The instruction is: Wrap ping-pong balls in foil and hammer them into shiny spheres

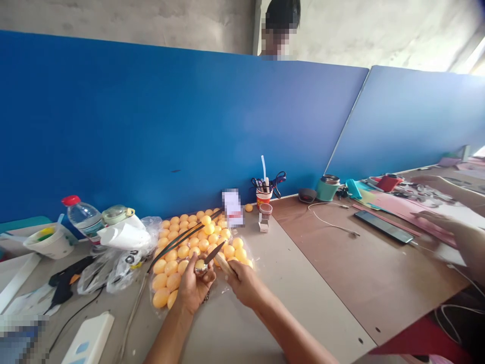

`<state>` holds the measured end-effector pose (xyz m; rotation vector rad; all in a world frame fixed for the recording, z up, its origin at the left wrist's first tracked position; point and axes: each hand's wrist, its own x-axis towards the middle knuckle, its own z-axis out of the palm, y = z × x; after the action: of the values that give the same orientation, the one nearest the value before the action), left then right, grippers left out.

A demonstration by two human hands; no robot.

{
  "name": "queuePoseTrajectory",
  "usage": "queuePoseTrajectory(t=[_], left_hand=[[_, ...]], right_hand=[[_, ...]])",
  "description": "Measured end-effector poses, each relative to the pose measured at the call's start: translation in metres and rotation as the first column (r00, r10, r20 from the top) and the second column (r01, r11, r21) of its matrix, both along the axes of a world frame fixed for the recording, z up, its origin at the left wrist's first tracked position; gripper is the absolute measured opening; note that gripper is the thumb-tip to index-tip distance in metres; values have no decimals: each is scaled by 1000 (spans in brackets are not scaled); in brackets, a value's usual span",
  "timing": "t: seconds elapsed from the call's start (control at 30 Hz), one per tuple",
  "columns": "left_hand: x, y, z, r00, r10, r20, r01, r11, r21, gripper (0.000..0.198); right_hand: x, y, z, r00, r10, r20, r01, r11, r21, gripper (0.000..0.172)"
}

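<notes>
My left hand (195,289) is closed around a small round piece (200,267) with a silvery, beaded rim and a yellowish middle. A dark pointed blade (214,252) slants up and right from beside this piece; where its other end sits is unclear. My right hand (244,284) grips a pale, wood-coloured stick-like piece (226,265), its upper end close to the blade. Whether blade and stick are joined cannot be made out. Beneath and beyond both hands lies a clear plastic pack of orange balls (173,281), with dark strips (182,237) across it.
At left are a water bottle (84,218), paper cup (51,240), plastic bags (123,270), glue gun (68,280) and white power strip (89,341). A cup of pens (264,194) stands by the blue partition (170,131). Rightward are a phone (382,226) and another person's hand (439,222).
</notes>
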<state>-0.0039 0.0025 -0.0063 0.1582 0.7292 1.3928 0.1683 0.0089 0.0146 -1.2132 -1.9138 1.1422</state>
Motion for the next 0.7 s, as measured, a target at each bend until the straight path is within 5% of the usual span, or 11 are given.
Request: queuePoseTrajectory(t=[0.7], left_hand=[[0, 0, 0, 1000, 26, 12, -26, 1000, -14, 22]], right_hand=[[-1, -2, -1, 1000, 23, -12, -23, 1000, -1, 16]])
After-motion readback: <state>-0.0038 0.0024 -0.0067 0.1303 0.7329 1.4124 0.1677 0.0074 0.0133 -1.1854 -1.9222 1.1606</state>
